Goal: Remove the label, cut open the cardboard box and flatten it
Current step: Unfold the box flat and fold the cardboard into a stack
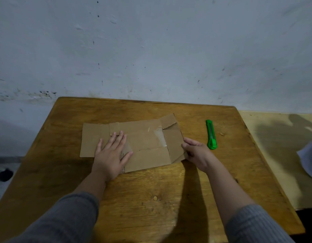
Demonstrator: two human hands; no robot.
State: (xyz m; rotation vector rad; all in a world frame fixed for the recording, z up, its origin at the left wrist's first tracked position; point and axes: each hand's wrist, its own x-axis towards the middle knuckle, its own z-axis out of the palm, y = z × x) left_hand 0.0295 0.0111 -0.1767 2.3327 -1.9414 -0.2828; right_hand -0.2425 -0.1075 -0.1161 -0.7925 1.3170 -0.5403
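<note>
The brown cardboard box (144, 142) lies opened out and nearly flat on the wooden table (151, 190). My left hand (111, 153) presses palm-down with straight, spread fingers on its left-middle part. My right hand (195, 151) grips the box's right edge, fingers curled round a flap that stands slightly raised. Strips of clear tape (158, 135) shine near the right fold. A green utility knife (211, 135) lies on the table to the right of the box, apart from both hands. No label shows on the cardboard.
A pale wall (151, 50) rises just behind the table's far edge. A lighter wooden surface (278, 155) adjoins on the right, with a white sheet-like thing (309, 158) at the frame edge. A dark object (4, 174) lies on the floor at left.
</note>
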